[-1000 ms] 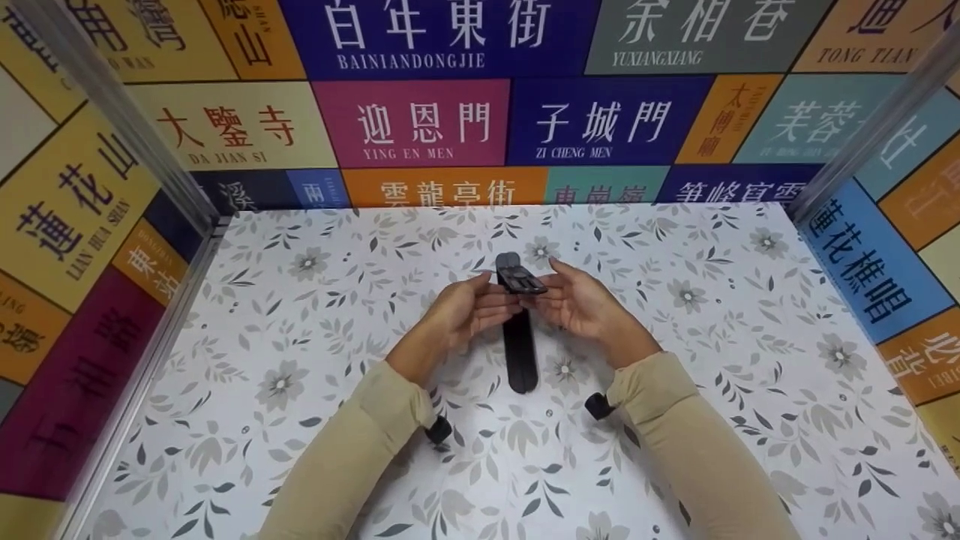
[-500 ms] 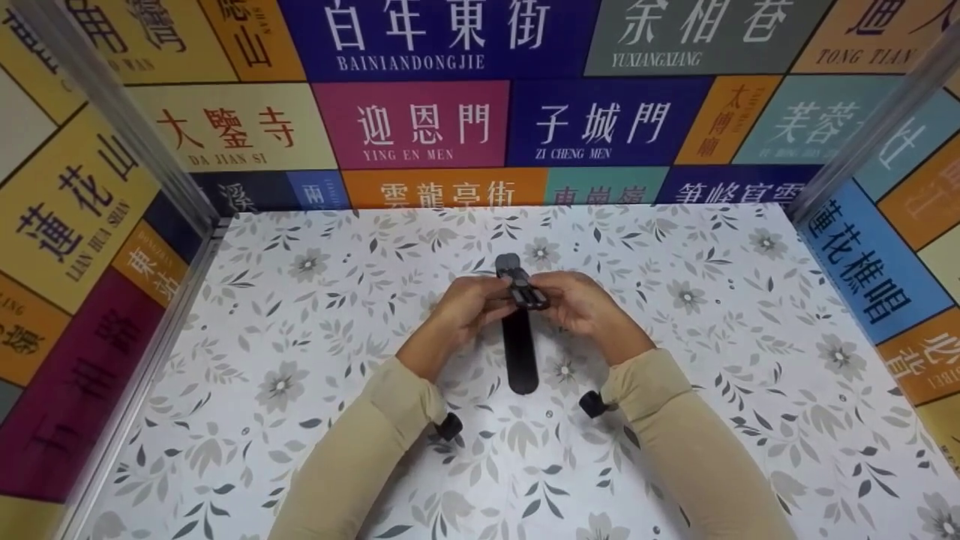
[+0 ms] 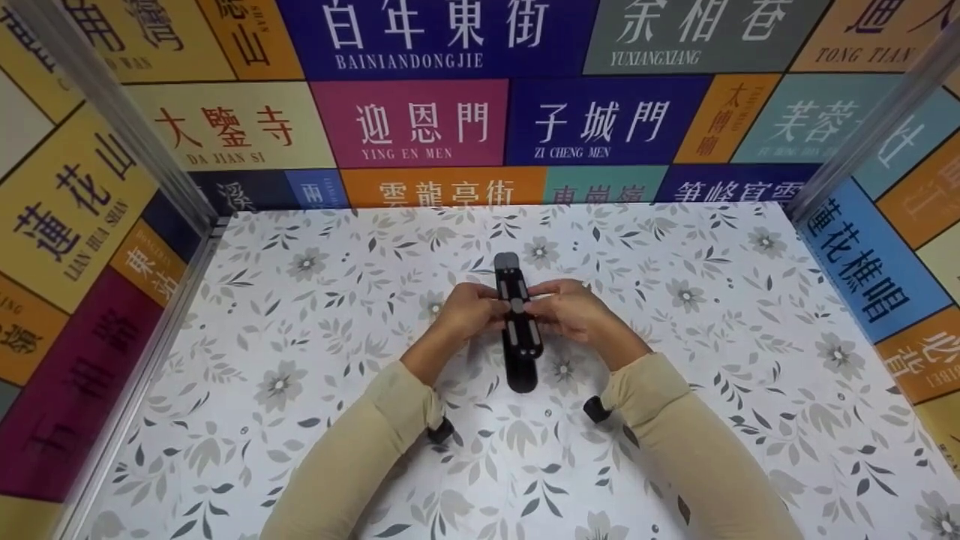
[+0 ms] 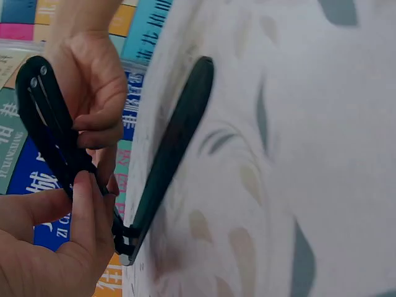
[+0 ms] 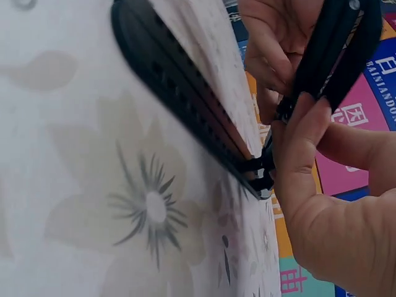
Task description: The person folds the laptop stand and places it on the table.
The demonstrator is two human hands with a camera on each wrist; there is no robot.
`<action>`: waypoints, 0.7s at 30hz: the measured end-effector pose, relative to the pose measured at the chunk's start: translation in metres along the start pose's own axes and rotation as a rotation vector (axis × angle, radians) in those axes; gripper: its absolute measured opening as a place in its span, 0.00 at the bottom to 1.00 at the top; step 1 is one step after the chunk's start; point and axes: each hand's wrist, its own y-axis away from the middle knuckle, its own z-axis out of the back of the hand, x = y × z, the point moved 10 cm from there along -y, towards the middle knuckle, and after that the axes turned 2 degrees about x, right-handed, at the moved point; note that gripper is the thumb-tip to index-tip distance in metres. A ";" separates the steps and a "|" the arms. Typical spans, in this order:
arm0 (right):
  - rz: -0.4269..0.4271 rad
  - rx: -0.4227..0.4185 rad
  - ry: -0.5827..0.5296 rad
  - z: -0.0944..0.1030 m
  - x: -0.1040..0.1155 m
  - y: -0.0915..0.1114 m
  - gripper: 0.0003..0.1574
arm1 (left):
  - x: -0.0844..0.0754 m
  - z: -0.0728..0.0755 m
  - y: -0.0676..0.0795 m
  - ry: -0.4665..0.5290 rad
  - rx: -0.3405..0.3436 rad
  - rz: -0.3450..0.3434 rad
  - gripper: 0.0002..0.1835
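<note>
A black folding stand [image 3: 517,289] is at the middle of the table, its long base [image 3: 522,379] resting on the patterned surface. Its upper part, two parallel bars with light grey pads, tilts up from the hinge at the far end, as the left wrist view shows. My left hand [image 3: 474,309] pinches this upper part on its left side, and my right hand [image 3: 576,309] pinches it opposite, fingertips near the round grey centre. From the right wrist view, a row of notches runs along the base [image 5: 179,93], which stays apart from the raised bars [image 5: 337,49].
A white tabletop [image 3: 315,442] with grey flowers and leaves surrounds the stand. Behind it rises a panel [image 3: 420,124] of coloured name signs, with similar panels at left and right. A small black device [image 3: 439,430] sits at the left cuff, another device [image 3: 597,409] at the right.
Loosely spread fingers have closed into a pinch on the stand's upper part. That part has turned from nearly end-on to face up, its bars now reaching toward me above the base.
</note>
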 end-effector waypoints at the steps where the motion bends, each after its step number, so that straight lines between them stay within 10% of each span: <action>1: 0.002 0.004 0.036 -0.001 -0.001 0.000 0.32 | 0.001 0.001 0.000 -0.053 -0.006 -0.007 0.14; 9: 0.093 -0.052 0.401 -0.003 -0.004 0.003 0.33 | -0.001 0.004 0.002 -0.512 -0.089 -0.080 0.15; 21: 0.203 -0.097 0.628 -0.008 0.004 0.007 0.28 | -0.007 0.000 0.003 -0.638 -0.092 -0.166 0.14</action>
